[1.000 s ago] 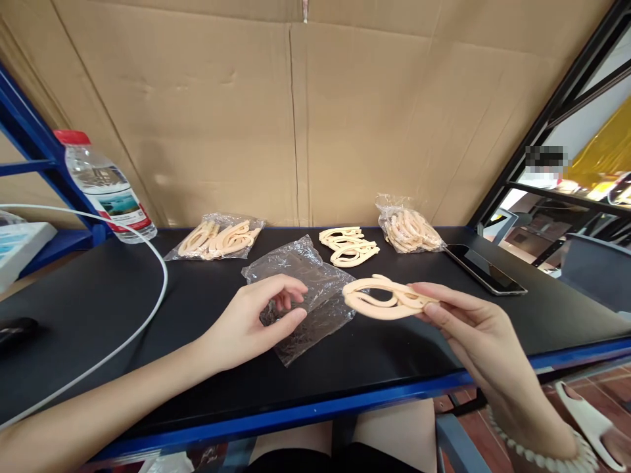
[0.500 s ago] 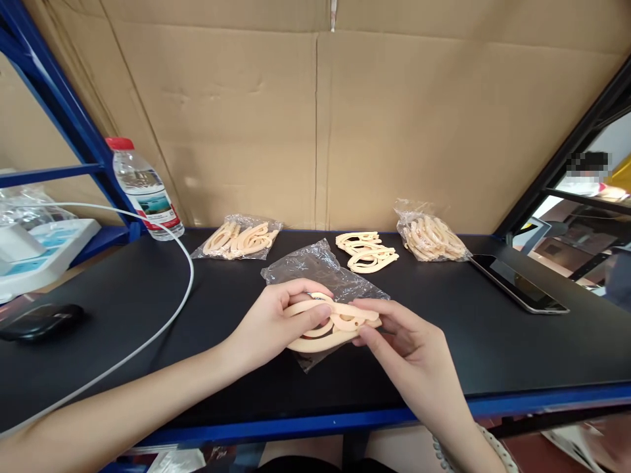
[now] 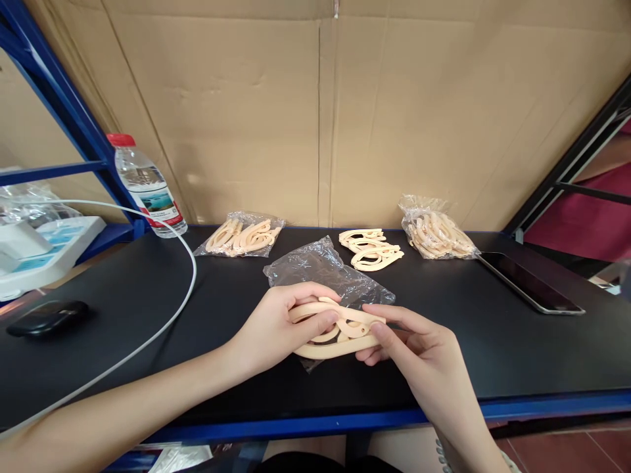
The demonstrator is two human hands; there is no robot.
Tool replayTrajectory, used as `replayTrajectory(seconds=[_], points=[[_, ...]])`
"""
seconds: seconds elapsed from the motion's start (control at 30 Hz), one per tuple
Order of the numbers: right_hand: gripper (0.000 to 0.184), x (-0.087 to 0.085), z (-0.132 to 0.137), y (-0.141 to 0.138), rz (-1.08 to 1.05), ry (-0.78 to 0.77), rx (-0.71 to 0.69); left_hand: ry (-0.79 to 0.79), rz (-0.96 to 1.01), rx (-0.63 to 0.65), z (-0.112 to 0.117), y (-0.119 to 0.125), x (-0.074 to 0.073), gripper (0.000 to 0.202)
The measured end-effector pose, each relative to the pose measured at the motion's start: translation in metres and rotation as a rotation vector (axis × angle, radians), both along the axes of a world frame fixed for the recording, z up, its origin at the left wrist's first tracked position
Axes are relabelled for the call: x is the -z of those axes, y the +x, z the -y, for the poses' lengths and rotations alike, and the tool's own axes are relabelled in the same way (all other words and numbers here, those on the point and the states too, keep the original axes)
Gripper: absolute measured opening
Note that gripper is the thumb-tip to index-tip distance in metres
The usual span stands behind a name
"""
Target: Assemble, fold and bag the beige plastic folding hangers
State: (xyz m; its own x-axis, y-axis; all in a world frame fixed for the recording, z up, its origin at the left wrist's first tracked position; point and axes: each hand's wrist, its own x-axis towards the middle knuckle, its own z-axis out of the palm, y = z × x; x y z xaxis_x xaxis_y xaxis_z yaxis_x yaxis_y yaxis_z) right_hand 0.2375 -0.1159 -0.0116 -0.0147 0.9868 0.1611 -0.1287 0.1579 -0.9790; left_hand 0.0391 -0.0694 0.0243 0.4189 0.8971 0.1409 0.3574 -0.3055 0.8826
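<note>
A cream plastic folding clothes hanger [image 3: 340,347], its curved arms folded together, is held just above the front of the desk. My left hand [image 3: 280,325] is closed round its left part, thumb on top. At the right end, my right hand [image 3: 417,351] pinches it between thumb and fingers; some of those fingertips are hidden behind it. Beneath and behind the hanger lies a crumpled clear plastic bag [image 3: 320,266]. Farther back, several loose folded hangers [image 3: 372,251] lie on the desk.
Bagged hangers [image 3: 246,238] lie at back left, and another full bag [image 3: 436,233] at back right beside a tablet [image 3: 532,282]. A water bottle [image 3: 150,190], mouse [image 3: 48,318], white cable [image 3: 190,289] and power strip [image 3: 59,249] occupy the left. A person's maroon clothing [image 3: 586,217] shows at right.
My right thumb has moved from the hanger's lower edge up onto its right end. The hanger has tilted slightly. At the far right, maroon clothing has come into view.
</note>
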Motion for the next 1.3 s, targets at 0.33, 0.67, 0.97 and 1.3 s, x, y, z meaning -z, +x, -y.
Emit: replayTrajectory(seconds=[0.33, 0.67, 0.97, 1.3], points=[[0.019, 0.001, 0.002, 0.002, -0.015, 0.032, 0.086, -0.285, 0.112, 0.135, 0.001, 0.000, 0.002, 0.028], [0.031, 0.003, 0.001, 0.008, 0.174, 0.205, 0.022, -0.394, 0.178, 0.115, -0.005, -0.004, 0.002, 0.028], [0.036, -0.002, -0.002, 0.023, 0.588, 0.604, 0.098, -0.417, 0.127, 0.139, -0.006, -0.006, -0.001, 0.026], [0.027, 0.001, 0.004, 0.039, 0.663, 0.651, 0.223, -0.377, 0.139, 0.067, -0.007, -0.006, -0.005, 0.043]])
